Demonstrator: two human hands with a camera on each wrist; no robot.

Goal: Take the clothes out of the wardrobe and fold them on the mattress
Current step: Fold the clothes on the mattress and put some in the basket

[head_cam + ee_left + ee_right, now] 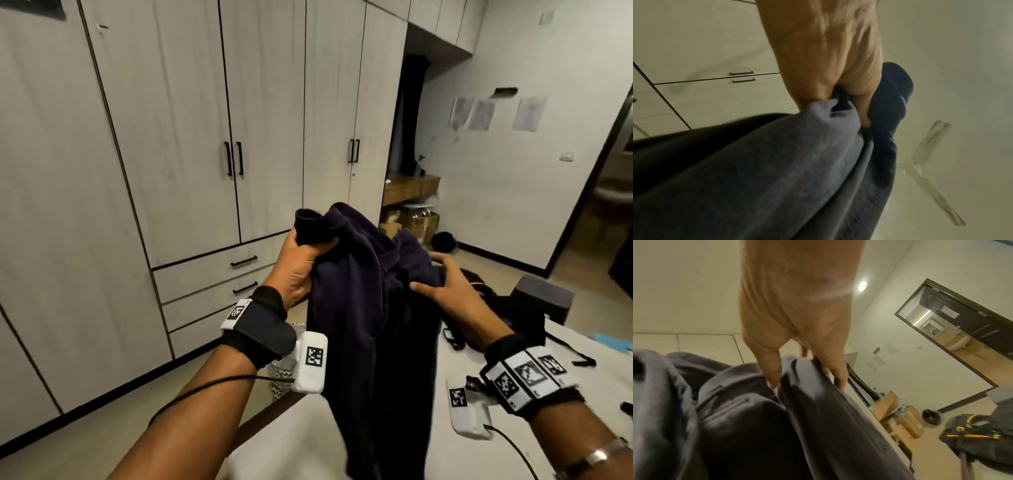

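A dark navy garment hangs in the air in front of me, held up by both hands over the white mattress. My left hand grips a bunched end of it, fingers curled round the cloth. My right hand pinches another fold between thumb and fingers, with the fabric draping below. The wardrobe stands to the left with its doors closed.
Two closed drawers sit at the wardrobe's base. Boxes lie under a wooden shelf at the back. A dark bag with yellow trim is on the floor to the right. Black straps lie on the mattress. An open doorway is at far right.
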